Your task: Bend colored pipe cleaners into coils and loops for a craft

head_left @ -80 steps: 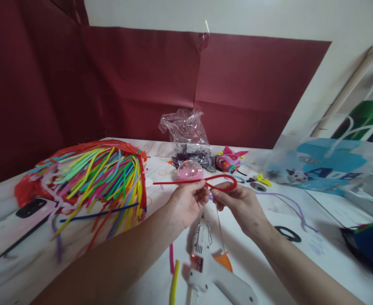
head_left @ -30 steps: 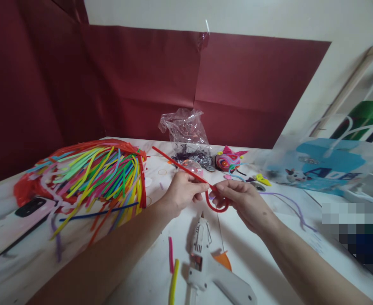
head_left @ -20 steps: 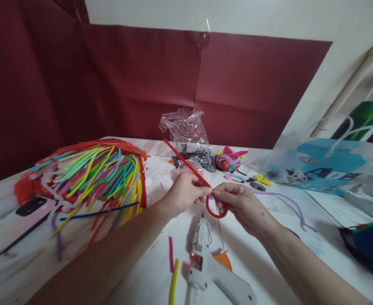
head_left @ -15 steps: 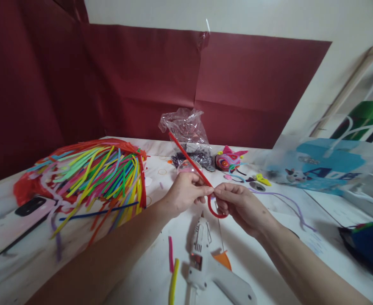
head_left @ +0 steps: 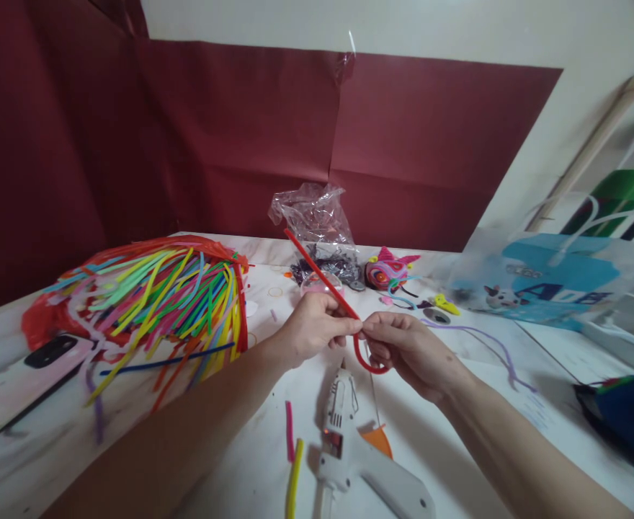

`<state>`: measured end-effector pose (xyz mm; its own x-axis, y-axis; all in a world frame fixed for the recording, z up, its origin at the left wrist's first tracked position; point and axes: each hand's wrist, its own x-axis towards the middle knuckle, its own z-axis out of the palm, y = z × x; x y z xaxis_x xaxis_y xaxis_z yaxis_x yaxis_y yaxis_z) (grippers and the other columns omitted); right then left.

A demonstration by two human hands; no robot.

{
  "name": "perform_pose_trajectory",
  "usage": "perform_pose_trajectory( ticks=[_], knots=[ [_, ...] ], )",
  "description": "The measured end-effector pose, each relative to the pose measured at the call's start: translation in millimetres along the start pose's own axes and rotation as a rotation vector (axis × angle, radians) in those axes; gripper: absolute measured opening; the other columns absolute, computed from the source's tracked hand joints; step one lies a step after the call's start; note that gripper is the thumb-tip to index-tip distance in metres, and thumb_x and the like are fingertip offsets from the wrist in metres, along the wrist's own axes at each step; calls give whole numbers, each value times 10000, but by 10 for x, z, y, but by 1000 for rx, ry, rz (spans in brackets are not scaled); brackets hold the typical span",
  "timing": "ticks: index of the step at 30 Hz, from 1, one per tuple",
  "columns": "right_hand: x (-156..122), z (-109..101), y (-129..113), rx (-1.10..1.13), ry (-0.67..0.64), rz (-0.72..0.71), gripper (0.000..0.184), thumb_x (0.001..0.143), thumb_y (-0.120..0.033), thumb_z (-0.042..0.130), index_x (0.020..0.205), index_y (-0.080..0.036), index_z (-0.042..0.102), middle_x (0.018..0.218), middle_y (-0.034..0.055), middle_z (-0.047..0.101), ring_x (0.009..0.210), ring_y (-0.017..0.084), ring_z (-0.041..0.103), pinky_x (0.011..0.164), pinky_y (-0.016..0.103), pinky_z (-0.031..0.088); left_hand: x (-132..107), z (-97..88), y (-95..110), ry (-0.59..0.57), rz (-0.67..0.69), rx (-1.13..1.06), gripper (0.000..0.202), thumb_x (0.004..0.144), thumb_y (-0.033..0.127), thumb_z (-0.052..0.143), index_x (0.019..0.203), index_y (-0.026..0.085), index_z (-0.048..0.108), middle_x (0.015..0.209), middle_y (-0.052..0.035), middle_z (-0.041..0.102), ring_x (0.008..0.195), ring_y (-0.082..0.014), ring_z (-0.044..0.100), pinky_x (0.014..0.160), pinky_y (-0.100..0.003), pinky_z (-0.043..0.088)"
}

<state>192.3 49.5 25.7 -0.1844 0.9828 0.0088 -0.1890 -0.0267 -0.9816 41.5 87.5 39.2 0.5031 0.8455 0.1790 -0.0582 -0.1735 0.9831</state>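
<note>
A red pipe cleaner point(head_left: 317, 268) is pinched between both my hands above the table. My left hand point(head_left: 317, 328) grips it near its middle, and its straight end points up and to the left. My right hand point(head_left: 403, 349) pinches it just beside the left fingertips, where the lower part curves round in a hook. Below my hands lies a white glue gun point(head_left: 344, 447), nozzle pointing away from me, with an orange stand piece point(head_left: 377, 440) by it. Short pink point(head_left: 289, 431) and yellow pipe cleaner pieces point(head_left: 295, 479) rest left of the gun.
At left, a red plastic bag point(head_left: 41, 321) spills many coloured pipe cleaners point(head_left: 171, 295) beside a phone point(head_left: 30, 386). Behind my hands stand a clear plastic bag point(head_left: 317, 213) and a pink pipe cleaner figure point(head_left: 387, 270). A blue printed bag point(head_left: 560, 277) stands at right, near a purple pipe cleaner point(head_left: 490, 336).
Both hands stay nearly in place, still pinching the red pipe cleaner. Its upper end has dipped very slightly.
</note>
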Motion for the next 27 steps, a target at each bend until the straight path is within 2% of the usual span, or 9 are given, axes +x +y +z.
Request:
perform_pose_trajectory(
  ticks=[6, 10, 17, 23, 27],
  knots=[
    [-21, -3, -8, -16, -31, 2, 210, 684, -312, 676, 592, -139, 602, 468, -19, 553, 404, 76, 453, 451, 214, 344, 7, -39, 47, 4, 0, 11, 53, 624, 114, 610, 572, 121, 620, 424, 27, 506, 391, -61, 432, 394, -183, 319],
    [-15, -14, -13, -43, -6, -11, 209, 670, -296, 694, 575, -131, 608, 512, -4, 583, 451, 75, 475, 475, 208, 367, 13, -64, 58, 8, -4, 24, 44, 602, 124, 623, 560, 113, 616, 444, 23, 512, 403, -59, 430, 394, -185, 308],
    [2, -37, -4, -108, 49, -14, 185, 638, -285, 715, 585, -133, 624, 480, -27, 540, 421, 56, 416, 422, 190, 324, 30, -68, 32, 19, -20, 57, 88, 592, 183, 664, 597, 104, 627, 484, 32, 517, 428, -48, 404, 404, -184, 287],
    [-9, -22, -22, -138, 24, 4, 218, 659, -290, 692, 548, -135, 584, 475, -18, 554, 383, 47, 401, 381, 184, 278, 20, -59, 56, 18, -40, 54, 69, 597, 157, 636, 569, 109, 595, 453, 38, 493, 418, -52, 409, 400, -186, 292],
    [-19, -18, -39, -141, -1, 13, 194, 669, -279, 682, 572, -137, 592, 480, -13, 575, 380, 48, 412, 387, 181, 291, 16, -72, 73, 41, -45, 46, 98, 624, 154, 613, 548, 119, 561, 438, 46, 474, 407, -46, 399, 391, -178, 282]
  ],
)
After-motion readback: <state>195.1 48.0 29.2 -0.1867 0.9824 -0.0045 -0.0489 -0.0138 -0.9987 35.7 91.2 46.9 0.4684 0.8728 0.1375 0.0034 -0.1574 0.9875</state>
